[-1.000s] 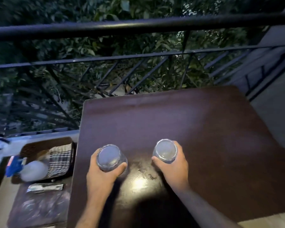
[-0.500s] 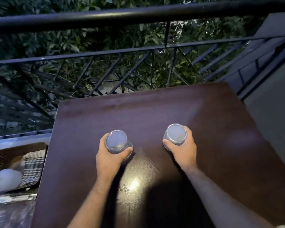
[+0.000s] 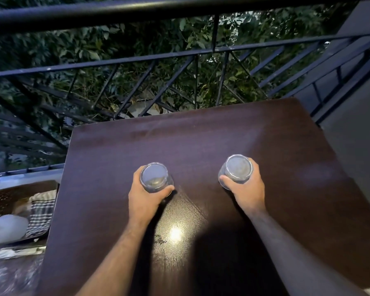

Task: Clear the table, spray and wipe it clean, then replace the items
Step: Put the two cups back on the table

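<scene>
At the centre of the head view, on the dark brown table (image 3: 212, 137), the left hand (image 3: 146, 198) curls round a clear glass (image 3: 155, 177), thumb across its near side. Right of centre, the right hand (image 3: 247, 190) wraps a second clear glass (image 3: 236, 170) the same way. Whether either glass rests on the tabletop or is held just above it cannot be told. Compared with half a second ago, both hands and glasses sit farther apart and lie farther right in the frame, and the table fills more of the right side. At the lower left a brown tray (image 3: 2, 196) with a checked cloth (image 3: 40, 216) shows more fully. A black railing (image 3: 179, 56) crosses the upper frame.
</scene>
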Available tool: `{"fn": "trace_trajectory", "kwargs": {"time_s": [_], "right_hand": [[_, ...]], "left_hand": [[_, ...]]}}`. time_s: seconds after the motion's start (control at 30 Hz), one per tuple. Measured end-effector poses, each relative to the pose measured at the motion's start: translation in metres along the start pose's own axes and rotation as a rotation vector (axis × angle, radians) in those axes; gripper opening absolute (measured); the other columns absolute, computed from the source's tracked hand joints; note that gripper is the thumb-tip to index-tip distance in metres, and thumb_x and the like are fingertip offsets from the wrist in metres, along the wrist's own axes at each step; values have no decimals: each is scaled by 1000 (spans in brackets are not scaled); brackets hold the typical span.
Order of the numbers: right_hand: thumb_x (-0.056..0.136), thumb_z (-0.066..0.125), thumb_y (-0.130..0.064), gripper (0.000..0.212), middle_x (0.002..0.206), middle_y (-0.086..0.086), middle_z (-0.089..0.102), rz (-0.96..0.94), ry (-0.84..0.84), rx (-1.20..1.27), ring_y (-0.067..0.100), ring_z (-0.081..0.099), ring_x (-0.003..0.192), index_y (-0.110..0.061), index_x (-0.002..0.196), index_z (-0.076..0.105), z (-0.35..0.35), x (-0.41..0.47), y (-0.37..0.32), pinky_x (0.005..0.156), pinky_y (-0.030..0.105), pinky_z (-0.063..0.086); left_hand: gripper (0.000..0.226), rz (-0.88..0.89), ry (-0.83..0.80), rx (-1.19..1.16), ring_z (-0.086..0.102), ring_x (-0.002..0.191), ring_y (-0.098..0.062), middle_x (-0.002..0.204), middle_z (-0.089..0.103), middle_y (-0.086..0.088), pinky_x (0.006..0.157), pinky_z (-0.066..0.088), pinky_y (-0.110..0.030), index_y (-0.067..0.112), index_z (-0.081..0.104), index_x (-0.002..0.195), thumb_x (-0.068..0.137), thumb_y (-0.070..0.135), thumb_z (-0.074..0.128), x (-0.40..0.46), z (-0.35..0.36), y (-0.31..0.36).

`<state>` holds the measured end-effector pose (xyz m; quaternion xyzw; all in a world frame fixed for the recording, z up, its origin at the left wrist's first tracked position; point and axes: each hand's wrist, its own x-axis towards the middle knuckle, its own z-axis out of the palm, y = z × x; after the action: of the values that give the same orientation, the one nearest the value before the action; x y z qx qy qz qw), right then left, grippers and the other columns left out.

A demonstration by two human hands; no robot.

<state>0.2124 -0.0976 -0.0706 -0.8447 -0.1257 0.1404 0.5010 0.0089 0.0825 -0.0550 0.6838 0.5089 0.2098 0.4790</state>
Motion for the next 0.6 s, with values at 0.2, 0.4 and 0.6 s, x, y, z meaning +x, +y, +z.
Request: {"fn": "trace_trajectory", "kwargs": {"time_s": [0.2, 0.4, 0.6], "right_hand": [[56, 90, -43, 83, 121, -18, 63, 14, 6, -22, 10, 61, 114, -43, 127, 47, -1, 0, -1, 102, 40, 50], [55, 90, -44, 86, 121, -16, 64, 21, 11, -42, 12, 61, 115, -42, 130, 46, 0, 1, 0, 102, 40, 49], [56, 90, -55, 113, 149, -2, 44, -45, 17, -4, 16, 44, 136, -29, 150, 33, -9, -6, -1, 115, 36, 35]], "left_hand": [[89, 0, -24, -2, 63, 109, -9, 118, 65, 15, 94, 46, -23, 47, 45, 125, 55, 31, 98, -2, -2, 0], [92, 12, -47, -29, 63, 109, -10, 117, 66, 14, 94, 47, -23, 38, 48, 132, 54, 30, 98, -2, -2, 1], [139, 36, -125, -110, 39, 139, -7, 156, 37, 7, 116, 29, -29, 36, 15, 155, 44, 35, 99, -11, -11, 3]]}}
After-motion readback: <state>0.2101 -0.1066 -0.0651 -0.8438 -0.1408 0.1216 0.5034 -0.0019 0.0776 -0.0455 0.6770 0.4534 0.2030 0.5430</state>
